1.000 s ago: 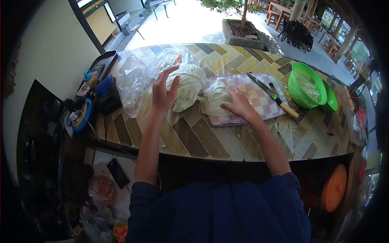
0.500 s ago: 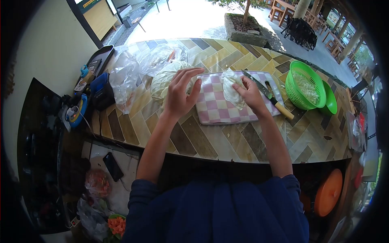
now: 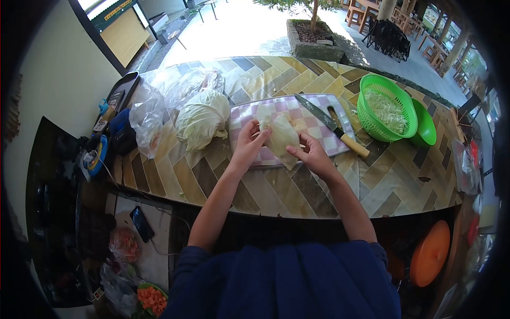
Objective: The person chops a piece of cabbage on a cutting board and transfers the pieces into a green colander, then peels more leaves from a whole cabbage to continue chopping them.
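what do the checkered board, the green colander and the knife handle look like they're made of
Checkered board under the cabbage leaf: probably plastic, thin, flat, with a printed pink-and-white pattern. Green colander: plastic, uniformly bright with slotted walls. Knife handle: likely wood, pale tan and matt, though too small to be sure.

No legible text or labels

Left arm [image 3: 217, 204] and right arm [image 3: 346, 204] reach from near side toward far side, leaning in toward each other. Dark blue sleeves [image 3: 281, 276] pushed up, forearms bare. Left hand [image 3: 248, 142] fingers bent, gripping. Right hand [image 3: 311, 154] just right of it, bit nearer, fingers curled, gripping. Hands close, not touching.
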A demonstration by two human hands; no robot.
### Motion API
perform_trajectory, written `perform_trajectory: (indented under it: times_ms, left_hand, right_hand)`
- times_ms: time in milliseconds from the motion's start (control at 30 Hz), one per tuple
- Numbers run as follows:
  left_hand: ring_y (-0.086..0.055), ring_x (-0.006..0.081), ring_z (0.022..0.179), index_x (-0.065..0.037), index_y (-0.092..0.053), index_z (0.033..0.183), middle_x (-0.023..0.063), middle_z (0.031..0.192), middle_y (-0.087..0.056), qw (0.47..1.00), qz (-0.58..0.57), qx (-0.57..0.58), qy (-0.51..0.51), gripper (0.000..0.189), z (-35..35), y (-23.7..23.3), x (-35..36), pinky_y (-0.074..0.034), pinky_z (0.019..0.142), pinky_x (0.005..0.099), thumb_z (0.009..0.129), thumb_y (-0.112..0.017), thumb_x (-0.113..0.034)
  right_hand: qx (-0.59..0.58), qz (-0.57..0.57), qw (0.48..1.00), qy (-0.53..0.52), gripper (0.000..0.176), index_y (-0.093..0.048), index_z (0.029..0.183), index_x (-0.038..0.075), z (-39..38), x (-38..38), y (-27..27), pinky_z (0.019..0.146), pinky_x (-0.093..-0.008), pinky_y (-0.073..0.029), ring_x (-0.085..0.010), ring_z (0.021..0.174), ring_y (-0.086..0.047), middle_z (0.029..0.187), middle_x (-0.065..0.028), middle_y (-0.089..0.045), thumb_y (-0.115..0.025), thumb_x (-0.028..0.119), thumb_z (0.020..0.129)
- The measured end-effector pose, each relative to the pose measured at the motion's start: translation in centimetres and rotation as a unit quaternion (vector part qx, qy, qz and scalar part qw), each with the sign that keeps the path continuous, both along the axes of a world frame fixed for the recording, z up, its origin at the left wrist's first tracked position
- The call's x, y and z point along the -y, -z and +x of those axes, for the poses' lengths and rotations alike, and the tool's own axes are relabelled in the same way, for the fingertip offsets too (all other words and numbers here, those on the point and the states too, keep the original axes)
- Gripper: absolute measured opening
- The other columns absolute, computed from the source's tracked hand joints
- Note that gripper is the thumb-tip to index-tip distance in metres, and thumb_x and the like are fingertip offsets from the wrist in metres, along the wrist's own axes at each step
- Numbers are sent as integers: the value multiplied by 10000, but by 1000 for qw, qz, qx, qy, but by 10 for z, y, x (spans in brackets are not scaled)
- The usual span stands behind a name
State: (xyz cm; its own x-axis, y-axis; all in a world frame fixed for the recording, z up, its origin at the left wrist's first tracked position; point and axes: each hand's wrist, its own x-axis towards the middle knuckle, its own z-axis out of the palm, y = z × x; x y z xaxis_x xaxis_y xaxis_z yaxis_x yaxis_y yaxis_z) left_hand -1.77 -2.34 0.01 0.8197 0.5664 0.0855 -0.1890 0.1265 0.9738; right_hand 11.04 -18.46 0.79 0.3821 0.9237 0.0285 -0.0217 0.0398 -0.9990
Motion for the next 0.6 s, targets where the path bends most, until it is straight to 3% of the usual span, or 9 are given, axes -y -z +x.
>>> perform_trajectory:
  times_ms: [33, 133, 267, 300, 400, 500, 600]
  left_hand:
    - [-604, 118, 1017, -8, -501, 1260, 66, 1138, -626, 1000, 5, 5, -1, 369, 0, -3, 0, -509, 843, 259, 919, -623, -80]
    - [-601, 138, 1053, -6, -484, 1277, 87, 1156, -621, 998, 50, -30, 18, 428, 1, -10, 7, -502, 861, 262, 901, -663, -106]
    - [-604, 160, 1068, -14, -469, 1293, 109, 1165, -618, 990, 83, -34, 110, 514, 10, -16, 11, -494, 891, 279, 866, -724, -141]
    - [-606, 162, 1063, -16, -467, 1295, 113, 1167, -616, 986, 108, -28, 121, 530, 13, -16, 11, -493, 896, 283, 857, -736, -148]
    - [-607, 164, 1056, -24, -470, 1290, 119, 1165, -613, 984, 104, -14, 146, 557, 14, -17, 13, -489, 905, 290, 834, -763, -154]
    - [-603, 156, 1055, -27, -473, 1282, 116, 1152, -614, 986, 88, -33, 135, 579, 11, -31, 6, -483, 907, 286, 813, -785, -158]
    - [-603, 139, 1044, -24, -503, 1247, 109, 1129, -622, 989, 73, -30, 121, 559, 5, -38, 0, -482, 899, 276, 796, -801, -167]
  right_hand:
    - [3, -41, 999, -5, 499, -520, 1265, -12, 2, 8, -6, 841, -321, -517, -177, 999, -617, 1174, -107, -603, -716, 212, 865]
    - [191, -77, 978, 38, 623, -500, 1290, -22, 15, 21, -17, 845, -342, -518, -233, 990, -627, 1173, -143, -596, -757, 297, 821]
    - [273, 44, 953, 126, 651, -495, 1334, 58, 6, 10, -37, 875, -358, -500, -267, 992, -611, 1112, -147, -594, -752, 351, 812]
    - [297, 70, 943, 136, 564, -539, 1304, 79, 4, 4, -37, 904, -365, -490, -257, 987, -607, 1069, -133, -598, -739, 295, 823]
    - [207, 73, 975, 47, 492, -583, 1252, 61, 19, -12, -25, 918, -379, -486, -237, 988, -604, 1086, -118, -611, -744, 205, 810]
    - [146, 103, 983, 45, 436, -619, 1197, 42, 24, -18, -30, 897, -361, -500, -206, 997, -604, 1097, -97, -626, -751, 121, 789]
    - [138, 58, 988, 28, 454, -623, 1178, 25, 25, -15, -43, 867, -321, -511, -174, 1018, -601, 1101, -94, -637, -780, 100, 758]
